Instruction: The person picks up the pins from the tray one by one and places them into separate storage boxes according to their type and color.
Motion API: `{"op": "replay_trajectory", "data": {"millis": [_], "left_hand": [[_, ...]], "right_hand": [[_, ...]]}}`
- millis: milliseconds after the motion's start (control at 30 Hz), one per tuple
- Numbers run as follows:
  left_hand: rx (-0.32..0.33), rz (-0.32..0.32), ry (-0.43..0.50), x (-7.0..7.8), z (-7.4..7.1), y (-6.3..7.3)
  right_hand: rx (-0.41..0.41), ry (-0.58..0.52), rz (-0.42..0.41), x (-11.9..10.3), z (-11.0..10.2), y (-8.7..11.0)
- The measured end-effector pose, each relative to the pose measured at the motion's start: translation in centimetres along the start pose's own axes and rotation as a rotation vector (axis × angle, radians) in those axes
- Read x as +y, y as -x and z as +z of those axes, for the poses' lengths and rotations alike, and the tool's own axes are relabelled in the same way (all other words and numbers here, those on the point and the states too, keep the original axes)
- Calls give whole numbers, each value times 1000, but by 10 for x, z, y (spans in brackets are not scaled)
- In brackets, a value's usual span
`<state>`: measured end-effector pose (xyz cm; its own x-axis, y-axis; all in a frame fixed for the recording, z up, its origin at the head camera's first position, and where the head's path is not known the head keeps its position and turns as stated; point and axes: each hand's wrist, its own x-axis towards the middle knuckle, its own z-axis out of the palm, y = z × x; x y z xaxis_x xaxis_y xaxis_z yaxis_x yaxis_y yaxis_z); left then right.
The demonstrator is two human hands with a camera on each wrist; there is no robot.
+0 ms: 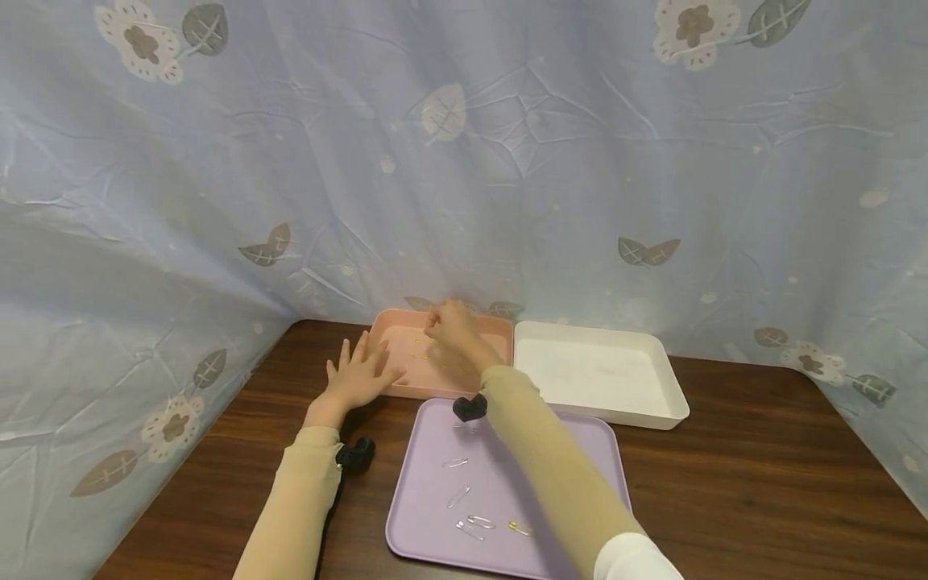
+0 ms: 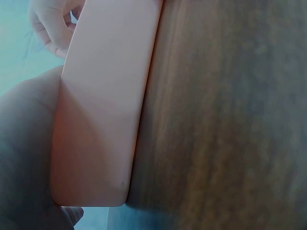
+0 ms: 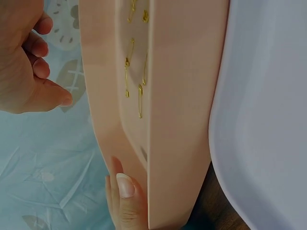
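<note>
My left hand (image 1: 357, 379) rests with spread fingers over the left end of the pink tray (image 1: 397, 334), its thumb inside the rim in the right wrist view. Over the same tray hovers my right hand (image 1: 451, 326), fingers loosely bent, thumb apart from them and nothing visible between. Several gold safety pins (image 3: 140, 101) lie on the pink tray's floor. Nearer me, the lilac tray (image 1: 420, 515) bears several silver safety pins (image 1: 482, 522) and a gold safety pin (image 1: 519, 528); my right forearm covers part of it.
A shallow white tray (image 1: 598, 370) stands right of the pink one. All the trays are on a dark wooden table (image 1: 754, 475). A patterned curtain (image 1: 551, 185) hangs behind and along the sides.
</note>
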<state>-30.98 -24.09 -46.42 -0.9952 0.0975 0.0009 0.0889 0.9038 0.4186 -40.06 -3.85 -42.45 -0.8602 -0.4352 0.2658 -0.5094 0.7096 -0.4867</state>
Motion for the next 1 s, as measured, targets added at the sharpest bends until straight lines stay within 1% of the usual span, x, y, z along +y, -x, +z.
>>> {"op": "replay_trajectory", "data": {"millis": [133,200,333,467,633,867,1000], "left_hand": [[-2,1,1,0,1,-1],[-2,0,0,0,2,-1],[-2,-1,1,1,1,-2],[0,-3,6,1,1,-1],[-16,-5,10,1,1,-1],[-12,-6,0,1,1,-1],[-13,-5,6,0,0,-1]], "right_hand": [[13,2,8,4,-4,4],[23,18,4,6,-5,5],[31,5,-12,7,-10,10],[35,-1,-33,3,-16,19],[43,10,-58,-3,-20,29],[81,-32,-92,-6,-26,45],[95,-42,-84,-5,-31,54]]}}
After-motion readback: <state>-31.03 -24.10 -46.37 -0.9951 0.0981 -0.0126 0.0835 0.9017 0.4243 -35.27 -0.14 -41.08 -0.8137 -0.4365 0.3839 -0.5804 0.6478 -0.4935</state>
